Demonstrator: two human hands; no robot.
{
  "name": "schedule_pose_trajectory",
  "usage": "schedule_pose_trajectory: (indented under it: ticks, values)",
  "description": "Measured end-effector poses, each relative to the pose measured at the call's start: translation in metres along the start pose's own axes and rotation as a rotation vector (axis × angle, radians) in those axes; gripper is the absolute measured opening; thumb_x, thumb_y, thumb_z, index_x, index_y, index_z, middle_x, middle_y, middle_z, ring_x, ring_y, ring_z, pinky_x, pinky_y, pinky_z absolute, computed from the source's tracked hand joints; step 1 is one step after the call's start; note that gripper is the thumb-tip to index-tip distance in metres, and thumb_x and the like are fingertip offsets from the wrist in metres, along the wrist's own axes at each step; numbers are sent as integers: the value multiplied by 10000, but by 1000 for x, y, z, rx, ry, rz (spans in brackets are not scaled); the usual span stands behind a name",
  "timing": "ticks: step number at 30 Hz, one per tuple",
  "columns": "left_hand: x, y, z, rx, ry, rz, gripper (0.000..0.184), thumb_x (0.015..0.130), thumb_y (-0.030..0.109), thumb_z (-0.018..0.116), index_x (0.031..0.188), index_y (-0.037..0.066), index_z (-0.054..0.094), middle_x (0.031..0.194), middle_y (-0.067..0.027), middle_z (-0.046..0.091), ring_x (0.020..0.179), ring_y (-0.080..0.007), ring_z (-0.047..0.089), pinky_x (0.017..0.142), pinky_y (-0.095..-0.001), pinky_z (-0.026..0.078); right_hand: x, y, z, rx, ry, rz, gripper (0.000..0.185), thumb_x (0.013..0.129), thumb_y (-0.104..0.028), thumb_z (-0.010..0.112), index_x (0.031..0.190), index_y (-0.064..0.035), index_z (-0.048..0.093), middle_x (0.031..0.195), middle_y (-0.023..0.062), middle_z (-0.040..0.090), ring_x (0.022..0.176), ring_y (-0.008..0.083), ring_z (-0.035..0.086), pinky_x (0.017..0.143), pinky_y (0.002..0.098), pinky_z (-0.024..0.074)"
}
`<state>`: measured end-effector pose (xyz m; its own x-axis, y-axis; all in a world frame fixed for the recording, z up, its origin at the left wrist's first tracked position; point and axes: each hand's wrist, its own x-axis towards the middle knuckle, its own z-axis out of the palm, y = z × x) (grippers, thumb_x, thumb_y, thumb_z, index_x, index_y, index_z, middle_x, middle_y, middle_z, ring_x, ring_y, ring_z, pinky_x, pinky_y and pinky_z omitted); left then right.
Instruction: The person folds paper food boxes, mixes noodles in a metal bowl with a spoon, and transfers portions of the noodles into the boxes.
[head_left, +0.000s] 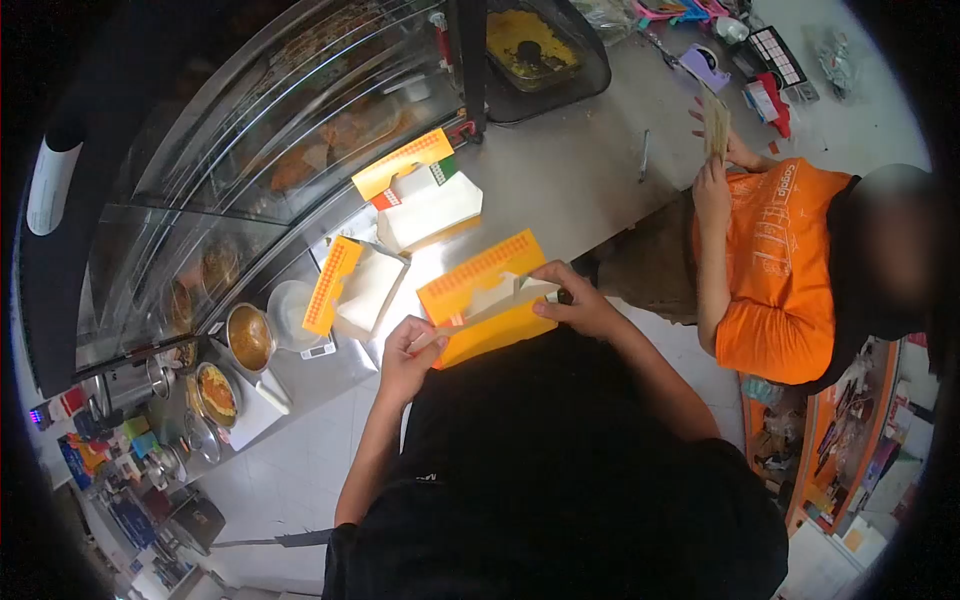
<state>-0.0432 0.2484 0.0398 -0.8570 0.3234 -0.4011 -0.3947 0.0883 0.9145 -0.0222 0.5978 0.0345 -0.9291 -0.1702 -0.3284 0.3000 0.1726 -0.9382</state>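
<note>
Between my two hands is a yellow-orange cardboard food box (pixel 500 332), its printed flap standing up and its top partly open. My left hand (pixel 408 362) is closed on the box's left end, thumb at the front. My right hand (pixel 580 303) grips the right end, with fingers over the top edge. Just beyond it on the steel counter stand two similar boxes, both open with white insides: one open box (pixel 372 292) at the left and another open box (pixel 432 212) farther back.
A glass display case (pixel 300 120) with food runs along the far left. Metal bowls (pixel 249 338) and a white-handled utensil (pixel 272 393) lie left. A black tray (pixel 590 75) sits at the back. At right, a person in an orange shirt (pixel 775 270) holds a stack of paper-like pieces (pixel 716 125).
</note>
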Motion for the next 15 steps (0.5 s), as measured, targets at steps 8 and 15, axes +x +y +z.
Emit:
schedule_pose_trajectory:
  ticks: [8,15]
  values:
    - [16,16,5,-12,-2,44,337,888,-56,735,1213,9,672,1264,-121,679,1105,-184,674,894,-291,574,11,12,-1,-26,60,-91,546,863,-254,826,1308,-28,606,1251,97,701,1107,141,661,963,314,509]
    - [70,54,50,242,-92,418,648,864,65,803,1435,22,499,1450,-154,544,1202,-263,631,932,-375,571,50,20,-38,3,226,0,561,862,-210,823,1338,-31,587,1245,131,694,1138,242,668,1002,377,507]
